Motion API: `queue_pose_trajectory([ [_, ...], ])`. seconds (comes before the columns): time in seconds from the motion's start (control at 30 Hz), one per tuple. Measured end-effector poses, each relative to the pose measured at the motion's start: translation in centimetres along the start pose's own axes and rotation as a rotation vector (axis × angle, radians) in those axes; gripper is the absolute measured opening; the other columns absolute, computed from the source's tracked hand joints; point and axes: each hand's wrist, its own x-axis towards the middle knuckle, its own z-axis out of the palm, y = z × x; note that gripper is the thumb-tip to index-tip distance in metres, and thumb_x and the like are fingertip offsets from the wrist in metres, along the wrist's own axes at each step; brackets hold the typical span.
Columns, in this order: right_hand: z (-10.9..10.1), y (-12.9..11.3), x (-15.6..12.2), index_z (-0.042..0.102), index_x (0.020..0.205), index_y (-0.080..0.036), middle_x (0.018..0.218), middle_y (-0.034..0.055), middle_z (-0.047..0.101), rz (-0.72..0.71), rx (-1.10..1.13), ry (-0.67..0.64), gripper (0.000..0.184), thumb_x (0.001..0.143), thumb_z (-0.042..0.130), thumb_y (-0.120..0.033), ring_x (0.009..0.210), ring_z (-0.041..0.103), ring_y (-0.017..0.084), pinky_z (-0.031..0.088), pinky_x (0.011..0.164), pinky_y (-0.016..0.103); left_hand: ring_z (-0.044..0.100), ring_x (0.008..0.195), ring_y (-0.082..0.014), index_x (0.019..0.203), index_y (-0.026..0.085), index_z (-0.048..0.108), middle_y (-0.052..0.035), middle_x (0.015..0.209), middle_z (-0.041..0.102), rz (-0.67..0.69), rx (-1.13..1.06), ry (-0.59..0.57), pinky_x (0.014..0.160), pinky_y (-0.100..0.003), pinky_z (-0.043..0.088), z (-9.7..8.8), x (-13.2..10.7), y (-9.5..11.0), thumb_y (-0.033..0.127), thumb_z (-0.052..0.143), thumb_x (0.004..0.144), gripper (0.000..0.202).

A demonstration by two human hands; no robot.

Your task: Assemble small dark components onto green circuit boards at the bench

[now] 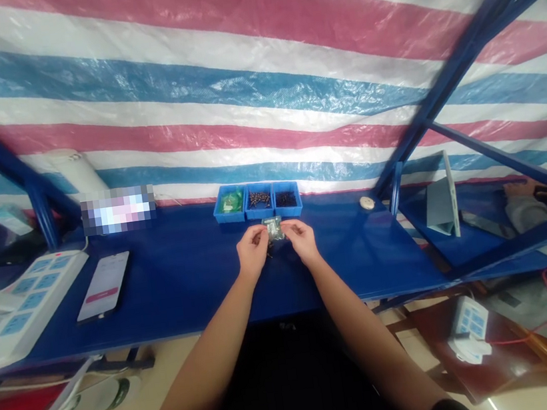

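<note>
Between my two hands is a small clear plastic bag (pixel 274 229), held up just in front of the blue bins. My left hand (pixel 252 251) pinches its left edge, and my right hand (pixel 302 240) pinches the right edge. What lies inside the bag is too small to make out. Behind the hands stand three blue bins in a row. The left bin (pixel 229 219) holds something green in plastic, the middle bin (pixel 260 214) holds small brownish metallic pieces, and the right bin (pixel 289 212) holds small black pieces.
On the blue table (pixel 181 271) lie a phone (pixel 104 288) and a large power strip (pixel 29 304) at left. A round whitish object (pixel 366 203) sits at right. Beyond the blue frame (pixel 440 89) are a tablet stand (pixel 442 203) and another person's hand (pixel 521 189).
</note>
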Motion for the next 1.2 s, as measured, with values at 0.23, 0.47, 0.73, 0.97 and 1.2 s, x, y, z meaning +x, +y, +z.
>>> queue_pose_trajectory([
  [0.23,0.1,0.7,0.2,0.071,0.09,-0.018,0.09,0.0059,0.073,-0.094,-0.031,0.003,0.025,0.075,0.072,-0.039,0.082,0.068,0.019,0.054,0.08,0.034,0.07,0.083,-0.018,0.096,0.019,0.068,-0.0054,0.094,0.073,-0.016,-0.023,-0.003,0.075,-0.029,0.056,0.1,-0.1,0.2,0.038,0.065,0.083,0.023],
  [0.47,0.0,0.3,0.1,0.066,0.109,-0.019,0.087,0.0044,0.073,-0.119,0.002,0.004,0.037,0.077,0.072,-0.036,0.079,0.068,0.017,0.054,0.081,0.034,0.072,0.076,-0.0186,0.114,0.019,0.064,-0.007,0.095,0.074,-0.131,-0.131,-0.016,0.076,-0.032,0.059,0.2,-0.2,0.3,0.042,0.067,0.082,0.04],
  [0.73,0.1,0.3,0.1,0.068,0.111,-0.018,0.092,0.0058,0.074,-0.047,0.05,-0.036,0.041,0.076,0.073,-0.039,0.082,0.068,0.018,0.055,0.084,0.036,0.069,0.077,-0.018,0.095,0.018,0.071,-0.0052,0.09,0.073,-0.073,-0.057,0.004,0.074,-0.03,0.056,0.2,-0.2,0.3,0.043,0.065,0.082,0.029],
  [0.97,0.0,0.3,0.1,0.071,0.111,-0.019,0.083,0.0032,0.072,-0.024,-0.004,-0.017,0.042,0.076,0.072,-0.042,0.072,0.065,0.016,0.055,0.073,0.032,0.065,0.067,-0.015,0.085,0.018,0.068,-0.0025,0.078,0.07,-0.116,-0.125,-0.054,0.062,-0.025,0.052,0.0,0.0,0.6,0.043,0.065,0.082,0.026],
  [1.2,-0.1,0.3,0.1,0.069,0.118,-0.018,0.088,0.0042,0.074,-0.019,-0.039,-0.032,0.049,0.078,0.069,-0.047,0.074,0.066,0.017,0.055,0.076,0.033,0.056,0.047,-0.0115,0.089,0.018,0.066,-0.0025,0.067,0.069,-0.246,-0.218,-0.234,0.046,-0.023,0.045,0.2,0.2,1.1,0.043,0.067,0.08,0.027],
])
